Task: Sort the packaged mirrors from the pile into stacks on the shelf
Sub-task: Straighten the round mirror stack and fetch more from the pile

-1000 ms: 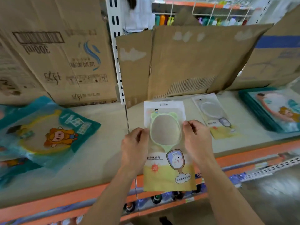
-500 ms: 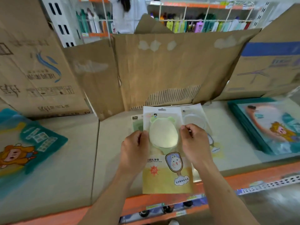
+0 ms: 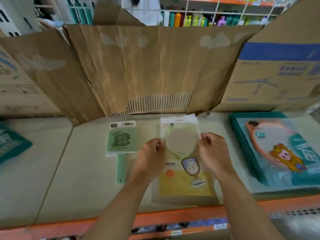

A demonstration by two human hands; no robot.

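Note:
I hold a packaged mirror by both side edges, low over the shelf. It has a pale green eared frame, a clear bag and a yellow card with a rabbit picture. My left hand pinches its left edge and my right hand its right edge. It appears to lie over another similar pack, mostly hidden. Left of it rests a green-handled mirror pack with a white card. A stack of large teal cartoon mirror packs sits at the right.
Cardboard sheets stand along the back of the shelf, with a printed box at the right. A teal pack shows at the left edge. The shelf's orange front rail runs below. Bottles line a far rack.
My view and hands have shifted right along the shelf, and the pack has gone forward and down over the pack that lay there. The green-handled pack has come into view.

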